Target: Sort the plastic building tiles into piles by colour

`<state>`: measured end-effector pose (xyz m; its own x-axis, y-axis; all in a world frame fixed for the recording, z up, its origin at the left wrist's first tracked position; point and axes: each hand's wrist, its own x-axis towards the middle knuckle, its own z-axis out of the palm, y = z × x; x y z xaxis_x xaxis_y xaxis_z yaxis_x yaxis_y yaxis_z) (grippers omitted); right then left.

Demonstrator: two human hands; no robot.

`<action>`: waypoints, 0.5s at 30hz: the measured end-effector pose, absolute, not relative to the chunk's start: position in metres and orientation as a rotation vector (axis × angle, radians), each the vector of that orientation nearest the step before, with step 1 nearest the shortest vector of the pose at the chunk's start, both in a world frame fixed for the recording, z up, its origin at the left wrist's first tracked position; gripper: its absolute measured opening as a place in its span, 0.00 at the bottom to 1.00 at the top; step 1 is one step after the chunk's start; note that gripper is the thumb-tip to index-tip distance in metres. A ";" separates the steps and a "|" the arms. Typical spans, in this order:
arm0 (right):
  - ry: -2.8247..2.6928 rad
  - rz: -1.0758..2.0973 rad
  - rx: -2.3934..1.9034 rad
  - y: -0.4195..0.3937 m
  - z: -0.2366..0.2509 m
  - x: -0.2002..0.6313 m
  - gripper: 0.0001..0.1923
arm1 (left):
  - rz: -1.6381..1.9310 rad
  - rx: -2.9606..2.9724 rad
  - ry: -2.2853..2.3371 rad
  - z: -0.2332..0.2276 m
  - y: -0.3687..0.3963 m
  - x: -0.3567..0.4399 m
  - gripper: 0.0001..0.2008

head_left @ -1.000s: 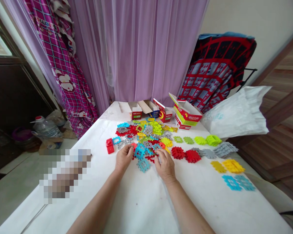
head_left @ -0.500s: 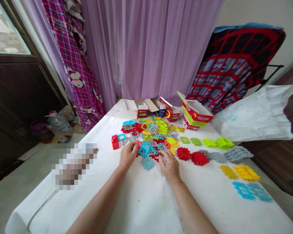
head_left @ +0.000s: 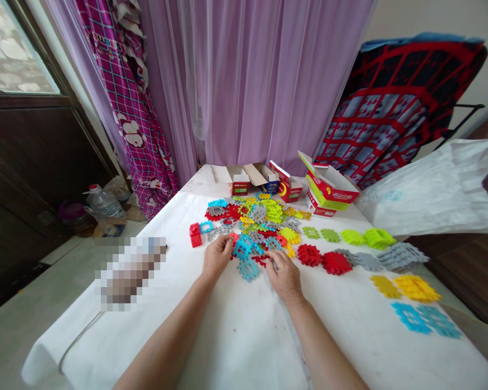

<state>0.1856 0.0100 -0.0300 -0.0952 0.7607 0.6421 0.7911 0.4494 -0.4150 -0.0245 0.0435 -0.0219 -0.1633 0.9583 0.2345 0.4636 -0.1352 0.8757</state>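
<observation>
My left hand [head_left: 218, 255] is closed at the left front of a heap of toothed plastic building tiles. Its fingertips meet the edge of a bright blue tile [head_left: 242, 247], beside a bit of red. On the other side of that tile, my right hand [head_left: 284, 275] has its thumb and fingers curled together near a dark red tile [head_left: 259, 260]. What either hand pinches is hidden by the fingers. A flat light-blue tile [head_left: 249, 270] lies on the table between the hands. Behind them the mixed heap has lime tiles [head_left: 273, 210], grey and yellow ones.
To the right lie sorted groups: red tiles [head_left: 336, 263], grey tiles [head_left: 402, 255], lime tiles [head_left: 379, 238], yellow tiles [head_left: 417, 288] and blue tiles [head_left: 411, 318]. Opened cartons [head_left: 329, 197] line the back edge. A red block [head_left: 195, 235] stands left; a blurred-out object [head_left: 136, 273] with a cord lies farther left.
The whole view has shifted slightly, so everything appears a little farther right. Both hands stay at the front of the heap with almost the same pose.
</observation>
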 end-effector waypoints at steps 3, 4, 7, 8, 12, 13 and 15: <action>-1.844 -0.050 -1.314 0.009 -0.030 0.185 0.15 | 1.261 1.603 1.642 -0.021 0.043 -0.024 0.10; -1.840 -0.055 -1.313 0.008 -0.030 0.185 0.15 | 1.259 1.606 1.647 -0.020 0.043 -0.024 0.10; -1.830 -0.070 -1.317 0.006 -0.030 0.185 0.15 | 1.247 1.622 1.661 -0.017 0.043 -0.024 0.09; -1.831 -0.074 -1.316 0.006 -0.029 0.185 0.15 | 1.242 1.629 1.665 -0.016 0.043 -0.024 0.09; -1.845 -0.062 -1.311 0.005 -0.029 0.184 0.15 | 1.215 1.660 1.676 -0.017 0.043 -0.024 0.09; -1.847 -0.056 -1.313 0.005 -0.029 0.184 0.15 | 1.208 1.666 1.678 -0.018 0.043 -0.024 0.09; -1.846 -0.045 -1.316 0.005 -0.029 0.184 0.16 | 1.196 1.676 1.683 -0.019 0.044 -0.024 0.10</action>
